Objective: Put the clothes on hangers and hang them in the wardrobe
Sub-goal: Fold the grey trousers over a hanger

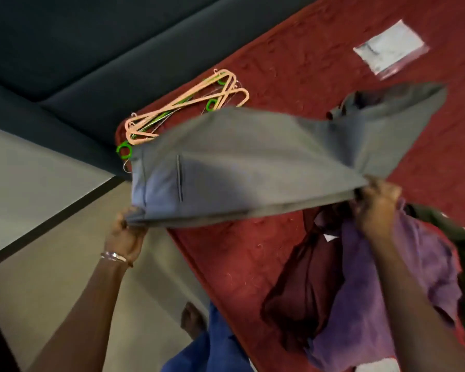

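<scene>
2 hands hold up gray pants [253,162] over a red bed cover [293,63]. From the head view, the left hand [126,232] grips one end of the pants, near the pocket slit. The right hand [376,208] grips the other end, where the cloth folds over. The pants stretch flat between the hands. Past the left hand, behind the pants, lies a pile of peach hangers [183,108] with green ones mixed in. Under the right hand sits a heap of clothes: a purple top [381,291] and a dark red one [301,285]. Far past the right hand lies a clear plastic bag [389,47].
</scene>
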